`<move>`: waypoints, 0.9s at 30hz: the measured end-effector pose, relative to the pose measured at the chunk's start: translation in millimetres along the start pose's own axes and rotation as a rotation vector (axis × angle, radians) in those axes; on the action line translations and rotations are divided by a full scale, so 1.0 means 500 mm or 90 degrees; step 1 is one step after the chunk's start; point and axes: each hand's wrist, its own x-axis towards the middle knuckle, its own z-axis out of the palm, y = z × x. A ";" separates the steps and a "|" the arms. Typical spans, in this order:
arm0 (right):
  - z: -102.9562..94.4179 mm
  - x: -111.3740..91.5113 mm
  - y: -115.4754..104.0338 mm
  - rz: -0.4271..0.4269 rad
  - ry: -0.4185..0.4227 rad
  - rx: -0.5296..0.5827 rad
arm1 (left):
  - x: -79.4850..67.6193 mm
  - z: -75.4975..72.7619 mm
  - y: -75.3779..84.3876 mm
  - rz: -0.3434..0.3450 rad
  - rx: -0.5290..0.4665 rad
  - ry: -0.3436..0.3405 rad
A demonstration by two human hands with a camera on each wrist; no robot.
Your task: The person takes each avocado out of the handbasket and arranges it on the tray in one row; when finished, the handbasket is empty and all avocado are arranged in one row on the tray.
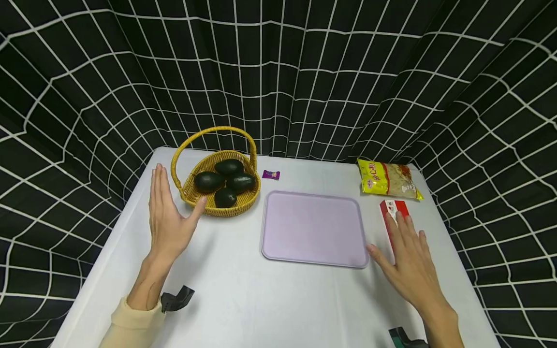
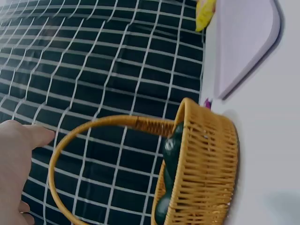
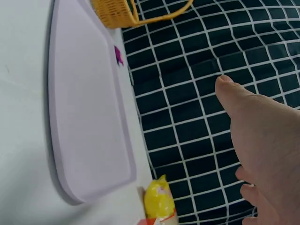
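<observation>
Sitting in wicker basket (image 1: pixel 226 211) — four avocados (image 1: pixel 240 183) (tray (image 1: pixel 314 229) beside) — both hands (image 1: pixel 170 229) (image 1: pixel 411 270), fingers (image 1: pixel 157 191) straight.

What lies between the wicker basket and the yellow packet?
A small purple packet, close to the basket, with the lilac tray slightly nearer the person; the head view shows this.

- Yellow wicker basket (image 2: pixel 206 161), upright, arched handle raised, near the left hand (image 1: pixel 169 224)
- Four dark green oval fruits (image 1: pixel 241 183), together inside it
- Red-and-white box (image 1: pixel 402 207), lying down, partly hidden by the right hand (image 1: pixel 411 268)
- Lilac tray (image 1: pixel 315 229), rectangular, flat between basket and box
</observation>
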 end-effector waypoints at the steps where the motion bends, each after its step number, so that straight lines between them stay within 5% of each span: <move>1: 0.001 0.001 -0.001 -0.003 -0.001 0.003 | 0.002 -0.002 -0.005 -0.023 -0.017 0.003; 10: 0.009 0.010 -0.014 -0.014 -0.007 0.023 | 0.006 -0.005 -0.043 -0.230 -0.168 -0.044; 19: 0.017 0.018 -0.029 -0.009 -0.030 0.037 | 0.014 0.007 -0.075 -0.335 -0.285 -0.037; 27: 0.023 0.026 -0.049 -0.016 -0.018 0.058 | 0.022 0.024 -0.095 -0.374 -0.336 -0.023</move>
